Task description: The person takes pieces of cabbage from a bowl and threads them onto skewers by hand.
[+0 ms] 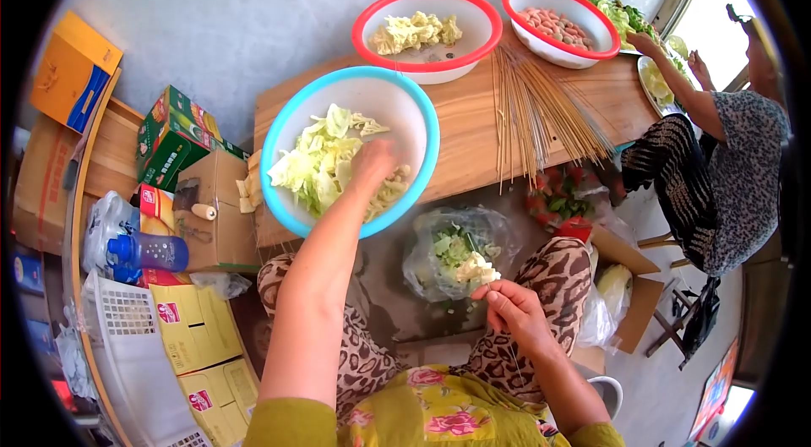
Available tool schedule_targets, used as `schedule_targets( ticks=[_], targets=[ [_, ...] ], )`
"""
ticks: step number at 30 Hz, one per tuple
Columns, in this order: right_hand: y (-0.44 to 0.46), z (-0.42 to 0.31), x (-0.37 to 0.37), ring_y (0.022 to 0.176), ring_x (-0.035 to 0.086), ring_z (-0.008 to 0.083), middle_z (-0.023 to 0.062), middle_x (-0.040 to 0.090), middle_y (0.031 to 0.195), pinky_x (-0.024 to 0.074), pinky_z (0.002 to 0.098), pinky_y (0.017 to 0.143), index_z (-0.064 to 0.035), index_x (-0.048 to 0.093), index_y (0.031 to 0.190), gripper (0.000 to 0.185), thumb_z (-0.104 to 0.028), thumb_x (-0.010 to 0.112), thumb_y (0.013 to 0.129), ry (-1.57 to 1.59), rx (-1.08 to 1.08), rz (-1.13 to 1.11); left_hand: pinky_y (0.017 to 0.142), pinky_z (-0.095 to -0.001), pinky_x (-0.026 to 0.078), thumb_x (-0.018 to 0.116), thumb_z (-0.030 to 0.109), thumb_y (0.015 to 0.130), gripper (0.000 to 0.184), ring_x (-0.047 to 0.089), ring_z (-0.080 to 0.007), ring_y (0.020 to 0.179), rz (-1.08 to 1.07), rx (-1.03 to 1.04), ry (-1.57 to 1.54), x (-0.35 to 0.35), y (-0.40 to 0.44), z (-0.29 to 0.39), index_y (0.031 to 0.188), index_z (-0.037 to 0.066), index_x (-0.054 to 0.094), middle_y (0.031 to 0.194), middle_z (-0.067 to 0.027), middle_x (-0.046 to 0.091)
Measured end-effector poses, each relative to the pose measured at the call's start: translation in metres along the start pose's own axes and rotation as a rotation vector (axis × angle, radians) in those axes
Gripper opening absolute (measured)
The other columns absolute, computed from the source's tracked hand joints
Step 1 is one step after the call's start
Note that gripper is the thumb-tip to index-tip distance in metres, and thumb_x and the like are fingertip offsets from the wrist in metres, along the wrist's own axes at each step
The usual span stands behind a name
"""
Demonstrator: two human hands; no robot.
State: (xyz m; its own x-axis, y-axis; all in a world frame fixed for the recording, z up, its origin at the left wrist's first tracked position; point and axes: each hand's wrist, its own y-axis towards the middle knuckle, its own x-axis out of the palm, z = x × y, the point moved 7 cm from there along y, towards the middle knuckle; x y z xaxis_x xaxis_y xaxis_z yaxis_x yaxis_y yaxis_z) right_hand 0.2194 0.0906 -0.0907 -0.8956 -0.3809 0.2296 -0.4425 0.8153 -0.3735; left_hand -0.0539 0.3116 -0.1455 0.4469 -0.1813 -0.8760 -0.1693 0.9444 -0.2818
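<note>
Inside the blue-rimmed bowl (427, 147), my left hand (373, 161) reaches among cut cabbage leaves (314, 155); its fingers are blurred and partly hidden. Pale shredded pieces lie beside it in the same bowl. Above my lap, my right hand (517, 310) is closed in a pinch on a thin skewer, with pale vegetable pieces (477, 269) bunched at its upper end. Just behind that bunch, a clear plastic bag (422, 257) with green scraps sits on the floor.
On the wooden table (460, 147) stand a red-rimmed bowl (486, 46) of pale leaves, another (604, 54) of pinkish pieces, and many loose skewers (541, 109). A co-worker (743, 168) sits at the right by plates of greens. Boxes and a blue bottle (152, 251) stand left.
</note>
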Motion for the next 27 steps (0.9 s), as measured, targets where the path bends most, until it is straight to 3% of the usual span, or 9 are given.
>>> schedule_targets(
  ticks=[3, 6, 9, 10, 13, 16, 20, 22, 27],
  targets=[
    [-0.001, 0.0, 0.002, 0.049, 0.04, 0.0041, -0.0031, 0.046, 0.057, 0.0314, 0.0186, 0.047, -0.0018, 0.06, 0.1, 0.021, -0.017, 0.045, 0.097, 0.002, -0.009, 0.006, 0.077, -0.042, 0.048, 0.061, 0.013, 0.074, 0.017, 0.061, -0.0336, 0.089, 0.105, 0.014, -0.027, 0.013, 0.016, -0.031, 0.09, 0.006, 0.066, 0.091, -0.0169, 0.065],
    [0.0, 0.004, 0.002, 0.049, 0.04, 0.0042, -0.003, 0.046, 0.057, 0.0313, 0.0188, 0.047, -0.0019, 0.06, 0.099, 0.021, -0.016, 0.045, 0.097, -0.034, -0.019, 0.0, 0.072, -0.0365, 0.05, 0.065, 0.006, 0.07, 0.03, 0.064, -0.0281, 0.083, 0.193, -0.003, -0.221, 0.009, 0.016, -0.04, 0.1, 0.006, 0.063, 0.086, -0.0145, 0.065],
    [0.0, 0.003, 0.004, 0.049, 0.039, 0.0042, -0.0031, 0.046, 0.056, 0.0301, 0.0189, 0.046, -0.0022, 0.06, 0.1, 0.021, -0.017, 0.045, 0.096, -0.028, -0.032, -0.002, 0.063, -0.0279, 0.051, 0.064, 0.004, 0.077, 0.038, 0.063, -0.0144, 0.078, 0.041, -0.053, -0.915, 0.004, -0.002, -0.04, 0.114, 0.002, 0.055, 0.082, -0.0072, 0.063],
    [0.001, 0.001, 0.006, 0.049, 0.039, 0.0042, -0.0031, 0.046, 0.056, 0.0301, 0.0189, 0.046, -0.0022, 0.06, 0.1, 0.021, -0.017, 0.045, 0.096, -0.033, -0.04, -0.01, 0.063, -0.0279, 0.051, 0.064, 0.004, 0.077, 0.038, 0.063, -0.0144, 0.078, 0.054, -0.05, -0.917, -0.003, -0.009, -0.04, 0.114, 0.002, 0.055, 0.082, -0.0072, 0.063],
    [0.002, -0.002, 0.009, 0.052, 0.042, 0.0049, -0.0038, 0.045, 0.057, 0.0339, 0.0199, 0.049, -0.0035, 0.061, 0.099, 0.02, -0.016, 0.046, 0.095, -0.061, -0.073, -0.009, 0.075, -0.032, 0.052, 0.058, 0.008, 0.088, 0.027, 0.063, -0.0187, 0.086, -0.07, 0.024, -1.335, -0.013, -0.032, -0.035, 0.113, 0.002, 0.052, 0.096, -0.0087, 0.063],
    [0.001, 0.001, 0.009, 0.052, 0.042, 0.0051, -0.0039, 0.044, 0.057, 0.0337, 0.0202, 0.049, -0.0035, 0.061, 0.099, 0.02, -0.016, 0.046, 0.095, -0.057, -0.048, 0.026, 0.078, -0.0321, 0.052, 0.058, 0.006, 0.086, 0.023, 0.062, -0.0187, 0.088, -0.079, 0.042, -1.597, -0.026, -0.067, -0.031, 0.109, 0.002, 0.054, 0.098, -0.0082, 0.062],
    [-0.005, -0.007, 0.012, 0.048, 0.036, 0.0038, -0.0041, 0.043, 0.055, 0.0268, 0.019, 0.045, -0.0036, 0.061, 0.097, 0.023, -0.021, 0.045, 0.096, -0.092, -0.108, 0.061, 0.081, -0.0397, 0.052, 0.056, 0.013, 0.09, 0.018, 0.062, -0.0259, 0.094, -0.053, 0.179, -1.743, -0.049, -0.129, -0.015, 0.105, 0.003, 0.054, 0.1, -0.0122, 0.062],
    [-0.013, -0.018, 0.018, 0.048, 0.036, 0.0036, -0.0045, 0.042, 0.055, 0.0269, 0.0188, 0.045, -0.0032, 0.061, 0.097, 0.023, -0.02, 0.046, 0.096, -0.111, -0.139, 0.035, 0.08, -0.0411, 0.053, 0.055, 0.014, 0.09, 0.014, 0.062, -0.028, 0.095, -0.043, 0.168, -1.799, -0.047, -0.155, -0.014, 0.102, 0.006, 0.055, 0.099, -0.0118, 0.062],
    [-0.032, -0.049, 0.052, 0.05, 0.038, 0.0034, -0.0046, 0.042, 0.056, 0.031, 0.0197, 0.047, -0.0018, 0.061, 0.099, 0.019, -0.014, 0.048, 0.095, -0.208, -0.203, -0.071, 0.067, -0.0305, 0.053, 0.058, 0.013, 0.089, 0.008, 0.061, -0.0191, 0.079, -0.092, 0.129, -2.028, -0.036, -0.216, -0.012, 0.096, 0.011, 0.057, 0.089, -0.008, 0.061]
  ],
)
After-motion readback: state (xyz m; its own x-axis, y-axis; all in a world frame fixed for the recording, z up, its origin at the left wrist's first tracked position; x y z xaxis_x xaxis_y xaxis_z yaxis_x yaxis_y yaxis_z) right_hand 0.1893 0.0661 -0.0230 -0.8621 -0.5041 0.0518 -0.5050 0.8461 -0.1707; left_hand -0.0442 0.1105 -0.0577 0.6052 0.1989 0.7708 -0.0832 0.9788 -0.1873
